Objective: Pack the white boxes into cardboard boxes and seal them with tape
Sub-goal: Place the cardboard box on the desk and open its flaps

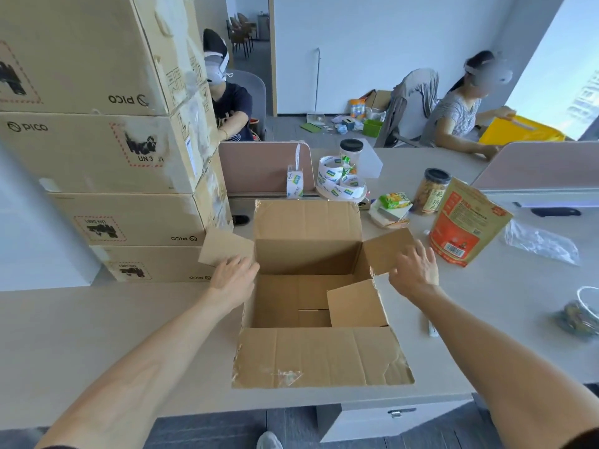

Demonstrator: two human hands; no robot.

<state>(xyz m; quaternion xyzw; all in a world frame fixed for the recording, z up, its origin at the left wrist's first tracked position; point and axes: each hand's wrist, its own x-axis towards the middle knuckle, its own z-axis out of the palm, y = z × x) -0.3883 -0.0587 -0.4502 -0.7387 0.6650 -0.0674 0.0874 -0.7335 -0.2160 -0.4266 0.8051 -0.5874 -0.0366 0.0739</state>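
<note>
An open cardboard box (319, 358) stands on the desk in front of me, all flaps spread and its inside holding only a loose piece of cardboard (355, 304). My left hand (235, 278) rests with straight fingers on the left side flap (223, 246). My right hand (415, 268) lies flat on the right side flap (385, 249). Rolls of printed packing tape (340, 184) sit behind the box, one more roll (294, 184) standing on edge to their left. No white boxes are in view.
A tall stack of large cardboard cartons (107, 150) fills the left. Snack jars (432, 191), an orange pouch (466, 222), a plastic bag (541, 243) and a bowl (580, 314) lie at the right. Two people sit beyond the pink desk dividers (259, 166).
</note>
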